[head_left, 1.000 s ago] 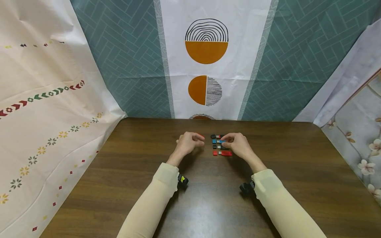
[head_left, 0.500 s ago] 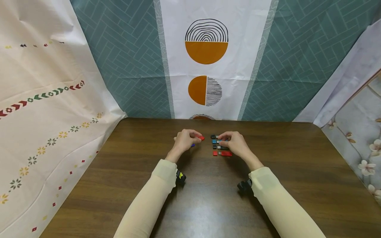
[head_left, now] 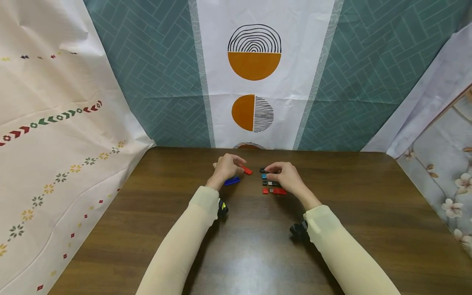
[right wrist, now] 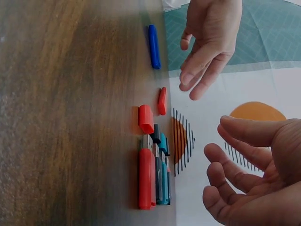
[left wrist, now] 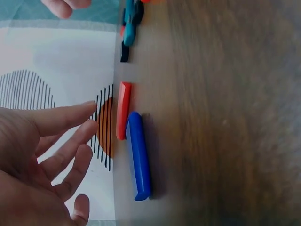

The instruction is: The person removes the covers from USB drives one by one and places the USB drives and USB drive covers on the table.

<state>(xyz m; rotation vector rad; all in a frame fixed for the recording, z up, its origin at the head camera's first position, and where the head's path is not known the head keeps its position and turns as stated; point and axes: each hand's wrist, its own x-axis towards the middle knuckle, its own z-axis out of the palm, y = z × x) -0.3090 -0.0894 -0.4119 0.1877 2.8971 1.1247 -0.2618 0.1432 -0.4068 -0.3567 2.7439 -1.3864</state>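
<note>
My left hand (head_left: 226,169) hovers over the table's far part, fingers loosely spread and holding nothing. Right by its fingertips lies a slim red stick (head_left: 246,170), with a slim blue stick (head_left: 232,181) just in front of it. My right hand (right wrist: 254,174), fingers loosely bent around an unfilled gap, is above a row of USB sticks. Each of these lies with its plug bared and its cap apart to the left. Nearest is a red USB stick (right wrist: 146,181) with its red cap (right wrist: 146,118); black and blue ones lie behind, partly hidden by the right hand in the head view.
The brown wooden table (head_left: 243,241) reaches back to a patterned cloth (head_left: 254,65) hanging along its far edge. More cloth hangs at the left and right sides. A small dark camera sits at each wrist.
My left hand has risen away and a little left, uncovering the blue stick and more of the red one. My right hand has shifted slightly left over the USB sticks.
</note>
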